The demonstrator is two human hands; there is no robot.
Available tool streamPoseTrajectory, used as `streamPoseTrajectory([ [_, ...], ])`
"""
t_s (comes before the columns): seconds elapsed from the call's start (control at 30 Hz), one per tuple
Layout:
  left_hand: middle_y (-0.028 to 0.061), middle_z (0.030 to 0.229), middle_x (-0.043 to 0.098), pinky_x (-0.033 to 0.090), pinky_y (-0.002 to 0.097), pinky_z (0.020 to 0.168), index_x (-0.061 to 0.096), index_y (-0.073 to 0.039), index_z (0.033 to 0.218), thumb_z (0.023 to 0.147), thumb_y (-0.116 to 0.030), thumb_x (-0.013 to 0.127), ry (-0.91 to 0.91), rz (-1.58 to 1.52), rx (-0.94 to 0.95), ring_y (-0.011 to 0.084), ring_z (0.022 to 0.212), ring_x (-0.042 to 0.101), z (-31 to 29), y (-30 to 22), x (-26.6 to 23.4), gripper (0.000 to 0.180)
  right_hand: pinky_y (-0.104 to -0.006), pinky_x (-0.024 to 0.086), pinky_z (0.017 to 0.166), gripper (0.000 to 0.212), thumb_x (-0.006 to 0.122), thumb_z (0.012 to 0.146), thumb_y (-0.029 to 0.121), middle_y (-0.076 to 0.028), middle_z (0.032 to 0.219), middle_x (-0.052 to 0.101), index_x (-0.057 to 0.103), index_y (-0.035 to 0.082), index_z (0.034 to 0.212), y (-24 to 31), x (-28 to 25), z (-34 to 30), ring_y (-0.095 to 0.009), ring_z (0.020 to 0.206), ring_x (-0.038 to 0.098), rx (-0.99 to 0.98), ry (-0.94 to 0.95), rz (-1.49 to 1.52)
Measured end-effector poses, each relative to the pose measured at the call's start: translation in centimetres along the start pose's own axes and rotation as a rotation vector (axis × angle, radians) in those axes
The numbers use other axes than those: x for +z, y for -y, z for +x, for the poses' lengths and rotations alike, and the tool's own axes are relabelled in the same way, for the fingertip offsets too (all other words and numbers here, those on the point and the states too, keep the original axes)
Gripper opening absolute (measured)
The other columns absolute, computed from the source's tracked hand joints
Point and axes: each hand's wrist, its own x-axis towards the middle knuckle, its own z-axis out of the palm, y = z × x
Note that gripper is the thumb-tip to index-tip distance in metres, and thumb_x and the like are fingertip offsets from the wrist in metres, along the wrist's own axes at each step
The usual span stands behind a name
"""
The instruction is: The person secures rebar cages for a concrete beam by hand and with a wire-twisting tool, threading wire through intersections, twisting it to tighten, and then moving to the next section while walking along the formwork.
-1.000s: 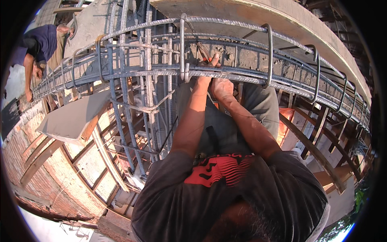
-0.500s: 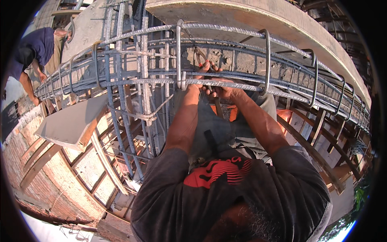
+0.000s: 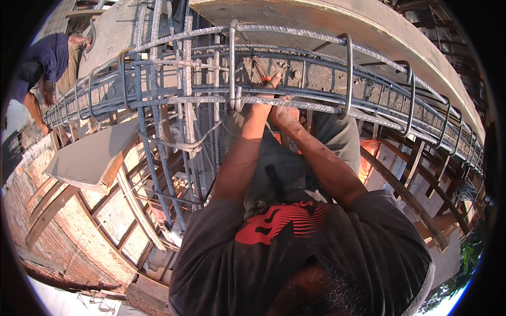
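Observation:
My left hand (image 3: 269, 88) reaches in among the steel bars of the rebar cage (image 3: 311, 106), its fingers closed around red-handled pincers (image 3: 260, 70). The jaws point away from me, toward the cage's far side. Just nearer, my right hand (image 3: 284, 115) is closed beside my left wrist, close under the near ribbed bar. What its fingers hold, if anything, is hidden. A square stirrup (image 3: 232, 66) stands just left of my hands, and another stirrup (image 3: 349, 73) to the right. Thin wire loops loosely by my left forearm.
Upright column bars (image 3: 156, 100) cross the cage on the left. A wooden board (image 3: 337, 21) runs along the far side. Timber props (image 3: 408, 210) stand below right, and a grey panel (image 3: 92, 155) lies at left. Another person (image 3: 50, 63) bends over the cage's far left end.
My left hand has shifted slightly, with one digit now extended upward beside the pincers. The right hand has drawn back a little toward me. The view has shifted slightly.

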Motion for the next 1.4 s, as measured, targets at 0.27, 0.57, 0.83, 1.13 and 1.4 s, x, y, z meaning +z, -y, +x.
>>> streamPoseTrajectory([
  [0.27,0.0090,0.076,0.065,0.054,0.0344,0.058,0.065,-0.005,0.090,0.088,-0.044,0.074,0.463,-0.573,-0.040,0.0206,0.065,0.064,1.4,1.0,-1.7,0.040,-0.0498,0.051,0.086,0.067,0.068,0.087,0.043,-0.027,0.119,0.063,0.050,0.001,0.136,-0.8,-8.7,-8.4,-0.045,0.098,0.065,-0.275,-0.137,0.331],
  [0.57,0.0094,0.087,0.067,0.058,0.0372,0.065,0.064,-0.006,0.097,0.087,-0.043,0.075,0.597,-0.752,-0.029,0.0224,0.073,0.066,0.8,1.6,-2.5,0.040,-0.0412,0.058,0.083,0.062,0.076,0.080,0.053,-0.014,0.104,0.070,0.066,0.000,0.111,-2.9,-4.9,-1.2,-0.030,0.092,0.071,0.323,0.627,1.497],
  [0.83,0.0081,0.097,0.065,0.057,0.0410,0.082,0.061,-0.009,0.103,0.093,-0.040,0.069,0.744,-0.845,-0.111,0.0262,0.095,0.065,0.8,1.6,-1.7,0.033,-0.0289,0.054,0.056,0.027,0.067,0.094,0.027,-0.013,0.089,0.067,0.061,0.001,0.101,-3.9,-1.6,0.3,-0.024,0.077,0.066,0.190,0.998,2.129],
  [1.13,0.0025,0.075,0.063,0.050,0.0298,0.063,0.062,-0.012,0.087,0.089,-0.044,0.073,0.504,-0.557,-0.056,0.0161,0.064,0.060,1.0,1.3,-1.9,0.034,-0.0205,0.025,0.041,0.022,0.050,0.099,0.024,0.004,0.071,0.045,0.048,0.013,0.080,-0.8,-1.7,-0.6,-0.005,0.052,0.034,0.477,0.839,1.904],
  [1.4,0.0084,0.084,0.067,0.057,0.0388,0.060,0.058,-0.007,0.103,0.097,-0.055,0.054,0.461,-0.700,-0.215,0.0225,0.072,0.068,-7.9,5.1,1.0,0.049,-0.0199,0.029,0.040,0.013,0.058,0.095,0.019,0.000,0.077,0.050,0.052,0.011,0.088,-4.4,-5.3,-9.2,-0.007,0.056,0.042,0.462,0.904,1.865],
])
